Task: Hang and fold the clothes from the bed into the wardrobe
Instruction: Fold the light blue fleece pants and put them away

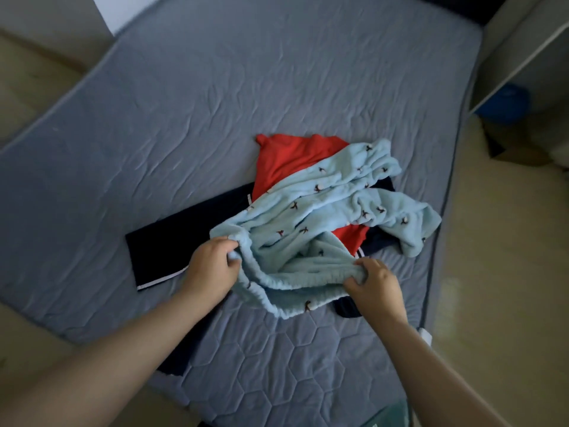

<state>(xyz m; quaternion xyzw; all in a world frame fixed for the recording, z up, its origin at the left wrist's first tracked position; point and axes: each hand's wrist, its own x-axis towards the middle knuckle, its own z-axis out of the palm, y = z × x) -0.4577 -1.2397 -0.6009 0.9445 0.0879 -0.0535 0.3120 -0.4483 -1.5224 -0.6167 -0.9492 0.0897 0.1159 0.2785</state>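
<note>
Both hands are on the same garment. The left hand has its fingers curled round the near-left edge of the fluffy light-blue fleece garment with small dark-and-white motifs, bunching the fabric between thumb and fingers. The right hand pinches the ribbed hem on the near-right side, knuckles up, fingers folded into the cloth. Between the two grips the hem sags in a loose curve, and the rest of the fleece trails off, crumpled, toward the right edge of the bed.

Under it lies a bright red knit top, flat, its far part clear of the fleece, with a small patch showing again through a gap nearer the hands. Beneath both sits a dark navy garment with thin white trim, stretching out to the left, its corner squared off on the cover, and peeking out again just beside the right wrist.

All three rest on the grey quilted mattress cover, wrinkled across the middle, stitched in hexagons at the near end. Past the bed's right side, a blurred blue rounded object sits on the pale floor.
</note>
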